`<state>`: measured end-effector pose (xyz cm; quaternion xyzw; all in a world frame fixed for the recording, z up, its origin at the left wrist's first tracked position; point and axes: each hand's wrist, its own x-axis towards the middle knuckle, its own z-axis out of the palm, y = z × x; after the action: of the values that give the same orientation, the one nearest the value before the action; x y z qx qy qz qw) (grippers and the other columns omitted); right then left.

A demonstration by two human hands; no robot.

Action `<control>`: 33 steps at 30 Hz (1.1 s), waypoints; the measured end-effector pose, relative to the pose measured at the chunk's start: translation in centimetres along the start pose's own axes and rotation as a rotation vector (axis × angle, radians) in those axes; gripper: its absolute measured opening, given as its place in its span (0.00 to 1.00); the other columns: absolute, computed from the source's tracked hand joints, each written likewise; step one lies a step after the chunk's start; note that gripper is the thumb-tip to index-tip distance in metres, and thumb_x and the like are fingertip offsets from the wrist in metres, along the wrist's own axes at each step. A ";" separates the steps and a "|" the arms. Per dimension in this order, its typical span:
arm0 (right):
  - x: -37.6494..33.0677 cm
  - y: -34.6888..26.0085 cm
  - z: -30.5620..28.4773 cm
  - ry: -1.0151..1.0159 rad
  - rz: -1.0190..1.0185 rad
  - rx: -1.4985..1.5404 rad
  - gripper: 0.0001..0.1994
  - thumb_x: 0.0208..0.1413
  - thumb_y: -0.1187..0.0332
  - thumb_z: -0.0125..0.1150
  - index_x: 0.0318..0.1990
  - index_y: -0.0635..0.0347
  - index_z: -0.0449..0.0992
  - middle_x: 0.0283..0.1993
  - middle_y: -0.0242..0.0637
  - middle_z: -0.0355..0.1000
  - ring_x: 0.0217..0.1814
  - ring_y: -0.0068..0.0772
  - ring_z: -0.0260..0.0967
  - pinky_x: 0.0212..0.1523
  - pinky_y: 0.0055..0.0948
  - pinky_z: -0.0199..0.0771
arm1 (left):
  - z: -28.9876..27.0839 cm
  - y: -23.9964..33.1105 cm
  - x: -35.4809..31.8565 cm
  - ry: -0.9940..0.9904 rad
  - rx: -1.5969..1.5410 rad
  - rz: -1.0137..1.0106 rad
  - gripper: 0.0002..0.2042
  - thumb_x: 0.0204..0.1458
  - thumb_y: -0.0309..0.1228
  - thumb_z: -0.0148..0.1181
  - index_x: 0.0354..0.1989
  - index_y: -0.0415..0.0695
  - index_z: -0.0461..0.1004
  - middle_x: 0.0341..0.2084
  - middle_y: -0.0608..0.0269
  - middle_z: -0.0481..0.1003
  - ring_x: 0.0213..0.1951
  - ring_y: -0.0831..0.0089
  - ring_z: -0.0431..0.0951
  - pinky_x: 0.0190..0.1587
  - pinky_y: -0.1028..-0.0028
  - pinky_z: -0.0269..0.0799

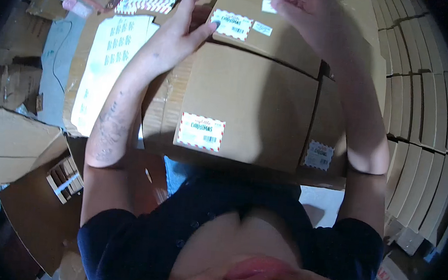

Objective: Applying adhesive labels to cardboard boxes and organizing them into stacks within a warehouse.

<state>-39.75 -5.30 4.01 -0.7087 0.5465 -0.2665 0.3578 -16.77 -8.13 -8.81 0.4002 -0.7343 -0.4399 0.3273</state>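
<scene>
Hands meet at the top centre of the frame over a small cardboard box [266, 35] stacked on a larger box [253, 108]. The left hand [182, 29] lies flat, grip released, thumb pressing a red-bordered label [232, 25] on the small box, while the right hand [307, 12] pinches a small white sticker [268, 6] at the box's far edge. A sheet of labels [109, 62] lies at upper left, and flattened cartons [421, 113] stand in a row at right.

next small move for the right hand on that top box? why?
Probably press the small white sticker flat: the right hand pinches it at the top box, and the left hand thumb steadies the box at its striped label.
</scene>
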 end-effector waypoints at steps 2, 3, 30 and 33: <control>-1.4 2.3 1.5 0.101 -0.623 -0.195 0.36 0.53 0.79 0.56 0.71 0.57 0.53 0.49 0.39 0.67 0.27 0.18 0.60 0.34 0.21 0.68 | 0.1 0.6 0.4 -0.017 0.010 0.073 0.27 0.65 0.31 0.53 0.69 0.44 0.53 0.56 0.51 0.70 0.56 0.68 0.71 0.59 0.71 0.66; -2.2 1.3 1.8 0.080 -0.607 -0.199 0.36 0.53 0.79 0.56 0.71 0.57 0.53 0.49 0.39 0.67 0.27 0.18 0.60 0.34 0.21 0.68 | 1.2 2.7 1.1 0.136 -0.049 -0.017 0.11 0.56 0.23 0.57 0.47 0.35 0.71 0.41 0.53 0.74 0.42 0.64 0.75 0.47 0.70 0.74; -10.9 5.4 9.9 -0.029 -0.108 0.211 0.39 0.52 0.75 0.69 0.69 0.44 0.55 0.65 0.47 0.55 0.33 0.14 0.70 0.28 0.13 0.68 | 0.0 6.6 -0.2 -0.012 0.234 -0.310 0.27 0.64 0.32 0.52 0.67 0.39 0.51 0.44 0.47 0.75 0.35 0.70 0.73 0.37 0.74 0.72; -10.8 5.2 9.6 -0.053 -0.064 0.256 0.38 0.52 0.75 0.69 0.69 0.45 0.56 0.65 0.46 0.55 0.33 0.14 0.71 0.28 0.12 0.67 | -0.3 4.2 -0.1 0.008 0.133 -0.155 0.27 0.64 0.33 0.52 0.67 0.39 0.51 0.45 0.45 0.75 0.37 0.69 0.74 0.39 0.73 0.72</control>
<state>-38.27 6.44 -5.80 -0.6809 0.4756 -0.3267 0.4510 -17.75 -6.89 -4.90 0.4782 -0.7274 -0.4127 0.2680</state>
